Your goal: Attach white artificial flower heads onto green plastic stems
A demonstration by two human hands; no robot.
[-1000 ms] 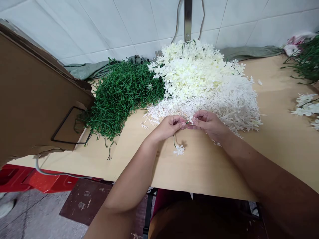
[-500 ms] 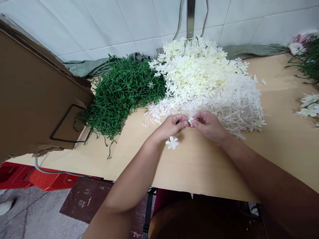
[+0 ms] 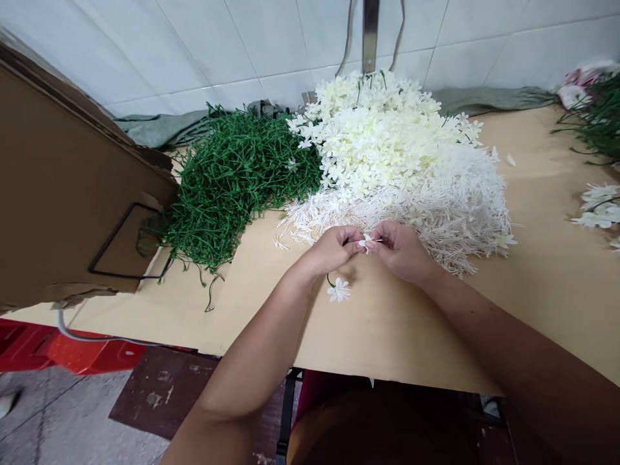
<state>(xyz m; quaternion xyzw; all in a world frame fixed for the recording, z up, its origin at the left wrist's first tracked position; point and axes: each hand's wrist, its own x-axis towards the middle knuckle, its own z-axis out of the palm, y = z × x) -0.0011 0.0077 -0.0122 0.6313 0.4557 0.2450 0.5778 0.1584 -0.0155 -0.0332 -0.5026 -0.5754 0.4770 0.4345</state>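
My left hand [image 3: 335, 249] is closed in a pinch on a green plastic flower stem, mostly hidden by the fingers. From below that hand hangs a white artificial flower [image 3: 338, 290] on a curved green stalk. A second white artificial flower [image 3: 366, 243] sits between both hands' fingertips. My right hand [image 3: 400, 250] pinches it from the right, where thin white filaments stick out. Just beyond the hands lies a heap of white stamens [image 3: 465, 213], with a pile of loose white flower heads [image 3: 382, 142] behind it.
A mound of green plastic stems [image 3: 242, 174] lies left of the flower heads. At far left stands a cardboard box [image 3: 72, 174]. More finished-looking flowers [image 3: 600, 205] lie at the right edge. Red plastic stools [image 3: 92, 352] stand below the wooden table [image 3: 411, 329].
The flower between my fingertips now shows more of its petals. The hanging flower has swung slightly down and right and turned, showing its green stalk. Both hands stay close together.
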